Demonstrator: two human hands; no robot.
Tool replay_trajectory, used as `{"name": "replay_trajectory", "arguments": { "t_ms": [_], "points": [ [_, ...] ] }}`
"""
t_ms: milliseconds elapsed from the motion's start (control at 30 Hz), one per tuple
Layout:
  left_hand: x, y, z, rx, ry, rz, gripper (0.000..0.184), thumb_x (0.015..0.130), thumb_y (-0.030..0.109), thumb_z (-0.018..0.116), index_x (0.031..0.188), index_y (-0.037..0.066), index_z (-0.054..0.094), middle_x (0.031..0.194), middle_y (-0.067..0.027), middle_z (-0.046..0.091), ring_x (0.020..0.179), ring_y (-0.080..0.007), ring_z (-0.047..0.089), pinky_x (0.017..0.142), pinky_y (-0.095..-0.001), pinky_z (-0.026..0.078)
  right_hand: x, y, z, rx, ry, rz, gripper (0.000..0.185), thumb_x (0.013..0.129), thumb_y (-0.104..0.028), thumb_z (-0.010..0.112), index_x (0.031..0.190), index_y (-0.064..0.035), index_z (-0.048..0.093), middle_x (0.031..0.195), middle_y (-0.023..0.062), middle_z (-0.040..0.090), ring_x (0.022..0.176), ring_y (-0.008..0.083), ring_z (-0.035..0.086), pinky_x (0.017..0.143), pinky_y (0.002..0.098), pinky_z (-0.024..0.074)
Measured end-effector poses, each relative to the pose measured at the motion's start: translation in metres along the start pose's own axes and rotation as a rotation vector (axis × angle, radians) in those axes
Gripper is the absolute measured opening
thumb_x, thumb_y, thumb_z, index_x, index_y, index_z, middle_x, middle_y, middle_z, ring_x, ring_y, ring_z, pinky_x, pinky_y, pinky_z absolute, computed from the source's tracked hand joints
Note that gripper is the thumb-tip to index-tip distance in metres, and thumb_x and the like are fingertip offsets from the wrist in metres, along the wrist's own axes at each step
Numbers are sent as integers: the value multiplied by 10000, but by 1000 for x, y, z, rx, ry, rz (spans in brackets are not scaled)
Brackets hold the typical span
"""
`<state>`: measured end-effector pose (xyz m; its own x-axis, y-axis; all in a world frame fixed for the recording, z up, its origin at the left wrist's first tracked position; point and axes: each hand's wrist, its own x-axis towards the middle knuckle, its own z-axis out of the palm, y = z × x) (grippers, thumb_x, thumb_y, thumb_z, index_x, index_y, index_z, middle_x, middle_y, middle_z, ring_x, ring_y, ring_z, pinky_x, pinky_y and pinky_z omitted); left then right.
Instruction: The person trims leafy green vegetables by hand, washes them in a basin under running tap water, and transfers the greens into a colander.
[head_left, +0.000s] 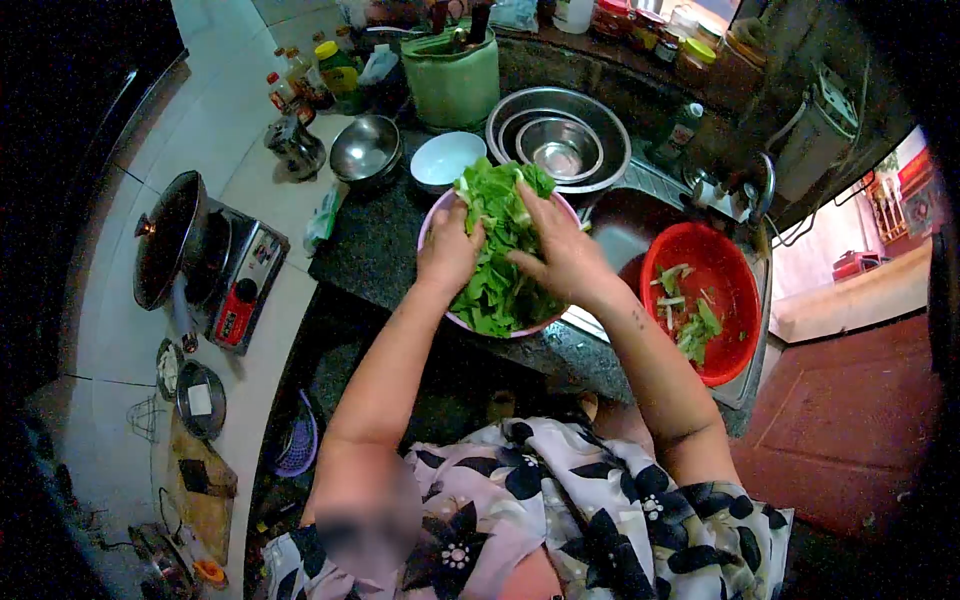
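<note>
Green leafy vegetables [500,270] fill a pink-rimmed basin [427,225] on the dark stone counter. My left hand [448,250] rests on the leaves at the basin's left side, with its fingers bent toward them; whether it grips any is unclear. On the right side my right hand [562,248] lies over the greens, fingers spread and thumb apart. A red basin [735,290] to the right, at the sink, holds a few leaf scraps and pale stems [700,330].
Behind the leaves are a white bowl [448,158], nested steel basins [560,150] and a green container [452,85]. A steel bowl [366,150] stands farther left. The faucet [765,185] rises beyond the red basin. At far left is a stove [245,290] with a wok [172,240].
</note>
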<state>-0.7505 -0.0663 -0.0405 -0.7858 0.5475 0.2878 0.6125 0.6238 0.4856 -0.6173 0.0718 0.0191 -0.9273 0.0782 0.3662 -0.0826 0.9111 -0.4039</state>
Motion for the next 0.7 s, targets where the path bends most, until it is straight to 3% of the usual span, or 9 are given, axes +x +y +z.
{"name": "replay_trajectory", "arguments": {
  "t_ms": [33,133,167,233,300,467,633,700],
  "points": [
    [0,-1,1,-22,-3,14,438,838,319,523,1209,101,444,1147,-200,470,1001,-369,517,844,-444,428,2,-5,-3,2,49,41,656,779,-223,602,1315,-9,292,1221,195,471,1100,370,464,949,430,374],
    [-8,5,-1,100,-59,-7,446,792,273,577,1193,123,452,1167,-182,454,982,-359,537,821,-449,443,-2,15,41,-103,-16,21,511,803,-169,544,1258,-1,385,1224,188,474,1092,346,477,926,435,395],
    [-8,8,0,138,-91,-20,442,789,268,581,1187,122,454,1163,-179,458,979,-359,539,815,-450,447,-5,23,58,-272,4,7,423,804,-153,504,1203,-18,460,1224,147,491,1074,326,493,902,419,417],
    [-9,5,4,185,-83,-3,425,785,266,591,1164,123,460,1137,-171,478,961,-357,550,786,-453,465,-3,21,59,-287,-9,35,422,800,-166,498,1204,-46,470,1220,120,502,1066,318,496,883,415,426],
    [0,3,-4,141,-159,12,476,788,248,560,1206,60,435,1224,-185,444,1059,-348,496,885,-425,419,-4,22,61,-327,35,51,408,805,-219,512,1196,-103,498,1200,83,526,1061,315,490,865,426,422],
    [1,47,-60,185,-297,-97,486,821,342,534,1176,18,467,1205,-186,488,1110,-336,464,919,-435,393,-6,26,48,-308,108,32,396,806,-281,546,1178,-143,528,1148,133,527,1117,336,438,925,448,366],
    [0,55,-74,166,-130,128,441,847,320,519,1125,-22,501,1189,-189,501,1100,-344,462,946,-415,375,-11,25,42,-266,88,25,471,791,-201,564,1249,-138,473,1115,175,479,1098,338,424,973,407,328],
    [9,41,-46,150,-23,261,444,849,317,518,1130,-26,498,1194,-192,497,1109,-343,457,962,-407,362,-9,25,41,-290,82,0,471,787,-192,569,1244,-129,474,1094,176,484,1083,339,430,959,411,336]
  ]
}}
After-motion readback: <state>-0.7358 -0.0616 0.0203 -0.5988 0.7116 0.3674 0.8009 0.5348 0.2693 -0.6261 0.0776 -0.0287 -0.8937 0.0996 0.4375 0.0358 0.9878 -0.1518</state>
